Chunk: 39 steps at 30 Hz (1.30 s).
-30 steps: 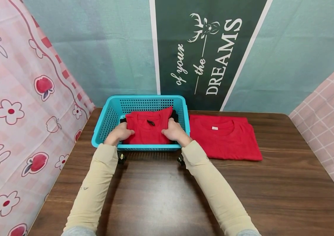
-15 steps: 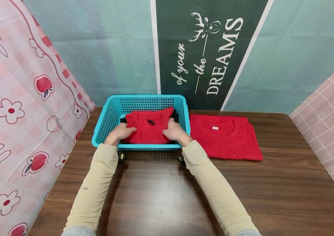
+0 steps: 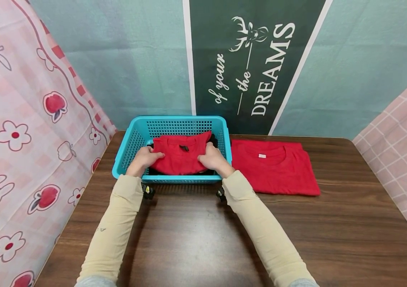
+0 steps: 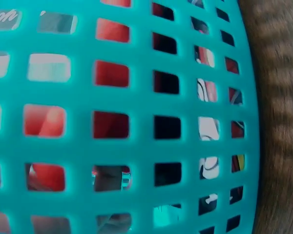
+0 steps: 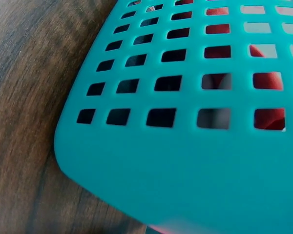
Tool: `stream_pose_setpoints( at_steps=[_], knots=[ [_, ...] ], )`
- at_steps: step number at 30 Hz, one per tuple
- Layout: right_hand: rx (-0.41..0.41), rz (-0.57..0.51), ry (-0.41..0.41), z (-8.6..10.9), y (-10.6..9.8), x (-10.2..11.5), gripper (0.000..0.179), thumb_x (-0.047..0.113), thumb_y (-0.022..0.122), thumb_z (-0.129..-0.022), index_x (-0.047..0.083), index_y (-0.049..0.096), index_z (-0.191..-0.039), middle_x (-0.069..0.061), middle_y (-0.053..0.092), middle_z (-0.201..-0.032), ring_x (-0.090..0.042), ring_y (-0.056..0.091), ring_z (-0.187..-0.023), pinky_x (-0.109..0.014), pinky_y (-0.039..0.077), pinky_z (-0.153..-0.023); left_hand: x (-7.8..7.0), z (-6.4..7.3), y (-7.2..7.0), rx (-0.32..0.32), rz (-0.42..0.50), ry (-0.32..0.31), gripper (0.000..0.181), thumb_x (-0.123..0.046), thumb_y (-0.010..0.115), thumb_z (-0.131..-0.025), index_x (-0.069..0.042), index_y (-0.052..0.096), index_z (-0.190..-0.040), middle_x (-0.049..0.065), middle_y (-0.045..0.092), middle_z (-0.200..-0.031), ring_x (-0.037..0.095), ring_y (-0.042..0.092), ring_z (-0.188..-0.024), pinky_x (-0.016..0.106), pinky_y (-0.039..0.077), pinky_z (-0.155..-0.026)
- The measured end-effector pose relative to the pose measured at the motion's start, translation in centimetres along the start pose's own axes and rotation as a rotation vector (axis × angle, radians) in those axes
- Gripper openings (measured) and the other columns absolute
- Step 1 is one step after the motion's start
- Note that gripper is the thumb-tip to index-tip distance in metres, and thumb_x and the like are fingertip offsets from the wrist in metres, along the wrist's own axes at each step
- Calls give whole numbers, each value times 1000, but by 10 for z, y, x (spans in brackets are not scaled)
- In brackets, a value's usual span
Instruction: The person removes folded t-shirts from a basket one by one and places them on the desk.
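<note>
From the head, we see the left hand [image 3: 144, 158] and right hand [image 3: 215, 158] gripping a black-labelled red T-shirt [image 3: 180, 158] inside the turquoise basket [image 3: 185, 179]; a white-labelled red T-shirt [image 3: 275, 171] lies beside it. From the left wrist, we glimpse red cloth [image 4: 111, 74] through turquoise lattice [image 4: 83, 97]; from the right wrist, likewise, the grip obscured.

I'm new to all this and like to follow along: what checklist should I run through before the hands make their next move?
1. Left hand grips the dark-labelled red T-shirt: ok, left edge.
2. Right hand grips it too: ok, right edge.
3. Turquoise plastic basket upright on the wooden table: ok.
4. T-shirt's edges squared: not ok, far right corner juts out.
5. Black cloth free of the hands: cannot tell, fingertips hidden.
6. White-labelled red T-shirt clear of the hands: ok, outside the basket.
</note>
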State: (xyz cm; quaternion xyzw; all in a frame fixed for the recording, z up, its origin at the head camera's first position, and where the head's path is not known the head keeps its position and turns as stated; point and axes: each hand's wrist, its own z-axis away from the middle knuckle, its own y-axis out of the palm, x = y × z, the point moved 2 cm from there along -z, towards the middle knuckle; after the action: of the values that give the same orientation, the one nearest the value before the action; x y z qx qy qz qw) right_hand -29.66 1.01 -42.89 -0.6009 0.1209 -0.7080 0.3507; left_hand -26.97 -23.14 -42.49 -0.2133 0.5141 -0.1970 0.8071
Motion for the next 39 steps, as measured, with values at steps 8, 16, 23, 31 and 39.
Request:
stream_pose_setpoints(
  at_steps=[8,16,23,31,39],
  knots=[
    [34,5,-4,1,0,2,55,18,58,-90,-1,31,-134,-15,58,-113,-26,60,-99,-37,51,-83,-1,-5,1,51,-8,30,19,-19,60,-94,-6,49,-85,1,57,-72,12,57,-68,28,47,-71],
    [53,19,-18,1,0,3,58,17,59,-91,-2,29,-137,-16,57,-116,-28,60,-101,-40,52,-86,-3,-6,4,141,12,54,47,-11,54,-95,4,35,-135,19,51,-125,23,55,-103,35,48,-91],
    [56,25,-37,0,2,3,54,17,60,-91,0,33,-133,-16,58,-117,-28,61,-101,-41,52,-89,-1,-4,5,188,-57,38,34,-18,54,-96,0,44,-123,11,55,-106,19,55,-88,30,46,-77],
    [43,40,-74,-1,2,2,46,17,61,-91,1,39,-128,-16,59,-115,-27,63,-99,-39,53,-88,-3,-2,4,194,-81,12,38,-26,57,-95,-1,45,-122,11,56,-109,19,55,-93,31,46,-78],
    [26,57,-88,-1,2,2,46,18,63,-91,1,41,-127,-16,60,-114,-28,63,-99,-39,53,-88,-5,-1,6,250,-44,67,37,-24,54,-96,-4,47,-127,10,59,-117,19,58,-96,31,48,-83]
  ],
)
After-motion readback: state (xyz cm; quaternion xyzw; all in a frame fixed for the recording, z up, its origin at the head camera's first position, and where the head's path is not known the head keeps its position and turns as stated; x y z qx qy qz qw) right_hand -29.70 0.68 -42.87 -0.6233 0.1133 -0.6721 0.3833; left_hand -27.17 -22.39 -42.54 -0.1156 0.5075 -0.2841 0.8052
